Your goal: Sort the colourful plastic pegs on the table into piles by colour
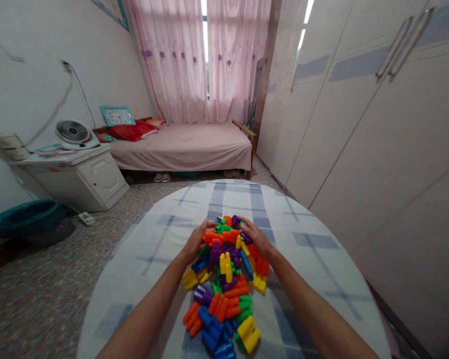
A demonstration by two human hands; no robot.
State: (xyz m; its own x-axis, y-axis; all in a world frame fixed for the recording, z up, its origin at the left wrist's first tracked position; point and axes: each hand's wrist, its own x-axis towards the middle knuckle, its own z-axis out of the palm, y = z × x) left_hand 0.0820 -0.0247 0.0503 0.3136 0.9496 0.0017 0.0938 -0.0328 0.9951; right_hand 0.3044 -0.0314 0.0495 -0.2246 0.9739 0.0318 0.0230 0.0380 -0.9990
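Observation:
A heap of colourful plastic toy building pieces lies on a round table, in red-orange, yellow, green, blue and purple. Many look like finger-shaped tubes joined side by side. My left hand rests against the left side of the heap's far part, fingers stretched forward and curving round it. Along the opposite side, my right hand touches the pieces with its fingers extended over the far edge. Both hands are open, with the heap between them. Closer to me, more pieces, such as a yellow piece, spread between my forearms.
A white and blue checked cloth covers the table. Beyond stands a bed before pink curtains. White wardrobes line the right. At left are a cabinet with a fan and a lined bin.

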